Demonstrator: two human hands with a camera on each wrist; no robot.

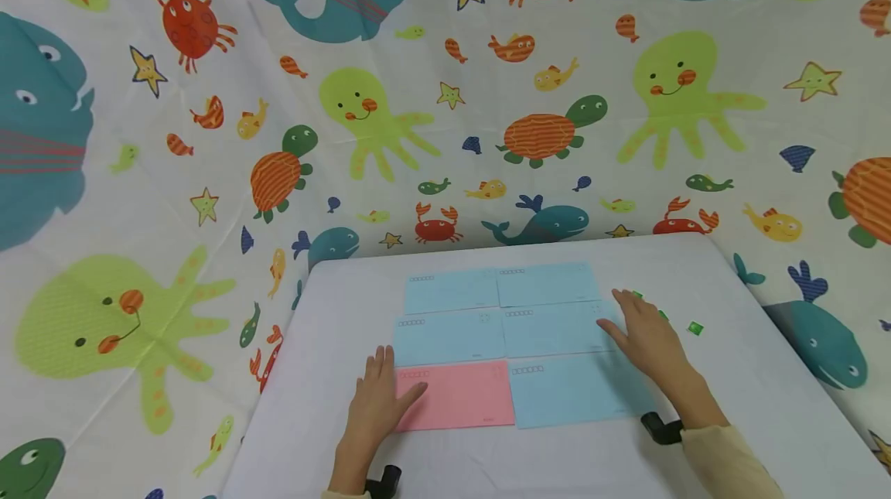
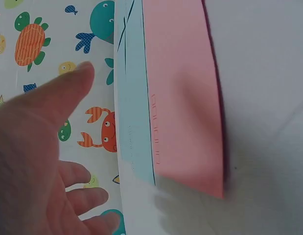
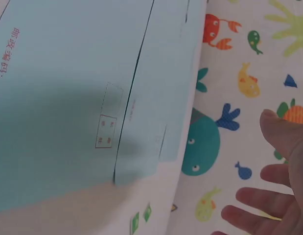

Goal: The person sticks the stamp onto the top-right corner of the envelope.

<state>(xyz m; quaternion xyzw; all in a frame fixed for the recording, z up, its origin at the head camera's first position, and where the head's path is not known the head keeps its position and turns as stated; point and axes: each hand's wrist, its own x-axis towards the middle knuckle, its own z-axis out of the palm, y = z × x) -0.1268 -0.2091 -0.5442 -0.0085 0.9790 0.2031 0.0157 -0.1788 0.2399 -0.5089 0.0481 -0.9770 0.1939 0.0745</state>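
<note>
Our left grip (image 1: 373, 404)'s loosely spread, holding nothing, thumb over the pink envelope (image 1: 459, 402) on the counter (image 1: 299, 398). Five blue envelopes (image 1: 448, 336) sit behind and beside it; our right grip (image 1: 647, 338), also spread and empty, partly blocks green squares (image 1: 696, 327).

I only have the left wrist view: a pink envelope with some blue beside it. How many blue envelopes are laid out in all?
Observer: Five blue envelopes, by the head view.
Operator: Thanks. Is anything held over on the right?
Observer: Nothing that I can see; the right grip has its fingers extended.
Operator: Any loose bits lying on that side?
Observer: Yes, small green pieces lie to the right of the envelopes.
</note>
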